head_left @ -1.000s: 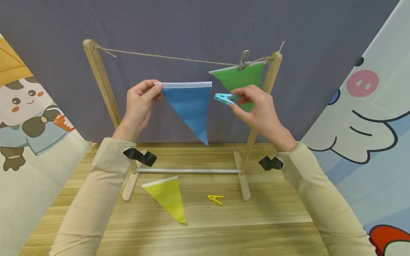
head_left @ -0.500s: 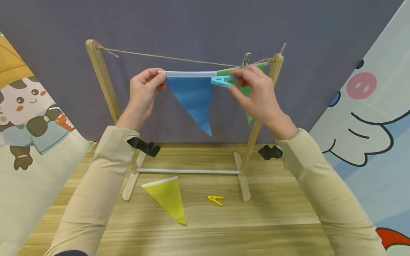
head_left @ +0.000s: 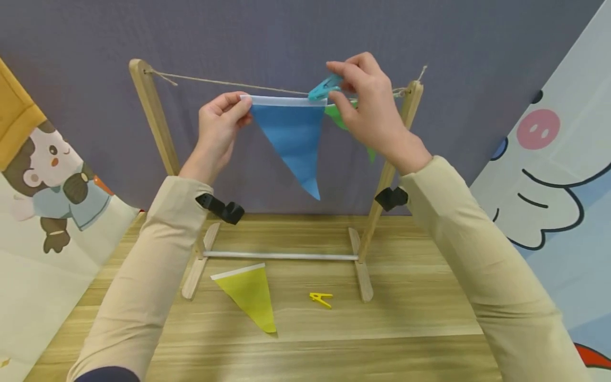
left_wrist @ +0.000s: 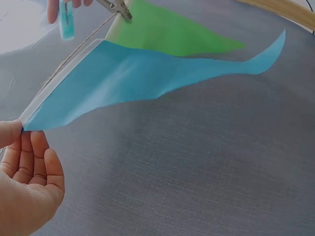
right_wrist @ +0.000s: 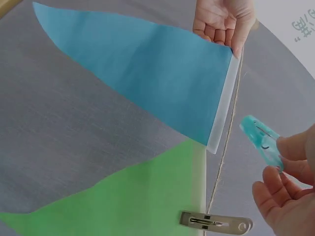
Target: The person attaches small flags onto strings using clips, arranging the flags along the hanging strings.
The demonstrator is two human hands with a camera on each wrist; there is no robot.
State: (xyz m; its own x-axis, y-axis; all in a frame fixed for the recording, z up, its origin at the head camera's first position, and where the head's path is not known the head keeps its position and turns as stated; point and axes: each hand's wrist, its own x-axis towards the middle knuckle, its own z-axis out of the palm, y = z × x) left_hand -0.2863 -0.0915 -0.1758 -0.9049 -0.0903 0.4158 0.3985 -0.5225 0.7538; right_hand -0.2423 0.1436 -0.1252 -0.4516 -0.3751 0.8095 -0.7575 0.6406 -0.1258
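Observation:
A blue triangular pennant (head_left: 292, 132) with a white top band hangs from my left hand (head_left: 219, 124), whose thumb and fingers pinch its upper left corner. The band lies along the twine (head_left: 229, 83). My right hand (head_left: 369, 101) pinches a turquoise clothespin (head_left: 325, 87) by its handles, above the band's right end. In the right wrist view the clothespin (right_wrist: 263, 142) is apart from both band and twine. Beside it, a green pennant (right_wrist: 147, 196) hangs from the twine by a metal clip (right_wrist: 216, 222); in the head view my right hand covers that clip.
The twine runs between two wooden posts (head_left: 155, 116) joined low down by a white rod (head_left: 281, 255). On the wooden table (head_left: 382, 350) lie a yellow pennant (head_left: 250, 297) and a yellow clothespin (head_left: 321, 299). A grey panel (head_left: 267, 32) stands behind.
My left hand has raised the blue pennant up to the twine and slightly right. My right hand has lifted the turquoise clothespin from beside the pennant to above its band, tilting it downward.

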